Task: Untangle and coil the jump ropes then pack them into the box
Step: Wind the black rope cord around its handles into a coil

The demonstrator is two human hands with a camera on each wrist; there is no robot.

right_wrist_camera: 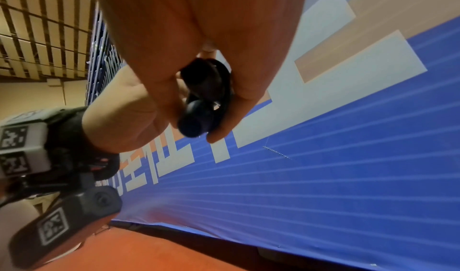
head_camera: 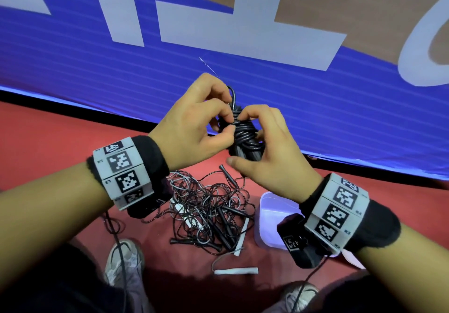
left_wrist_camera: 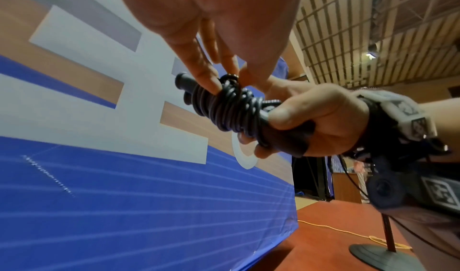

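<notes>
A black jump rope bundle [head_camera: 243, 128], its cord wound round its two handles, is held up in front of me. My right hand [head_camera: 245, 144] grips the handles from the right, thumb underneath. My left hand [head_camera: 229, 123] pinches a turn of cord at the bundle's upper end. In the left wrist view the left fingertips [left_wrist_camera: 211, 82] press on the wraps [left_wrist_camera: 226, 110] while the right hand [left_wrist_camera: 288, 125] holds the handle. The handle ends [right_wrist_camera: 196, 120] show in the right wrist view. A tangle of black and white ropes [head_camera: 209, 210] lies on the floor beside a translucent box [head_camera: 269, 215].
A blue banner wall [head_camera: 267, 74] stands close ahead on the red floor [head_camera: 48, 137]. A loose white handle [head_camera: 237, 270] lies near my shoes [head_camera: 124, 257]. In the left wrist view a stanchion base [left_wrist_camera: 381, 255] and a yellow cord [left_wrist_camera: 348, 234] are at the right.
</notes>
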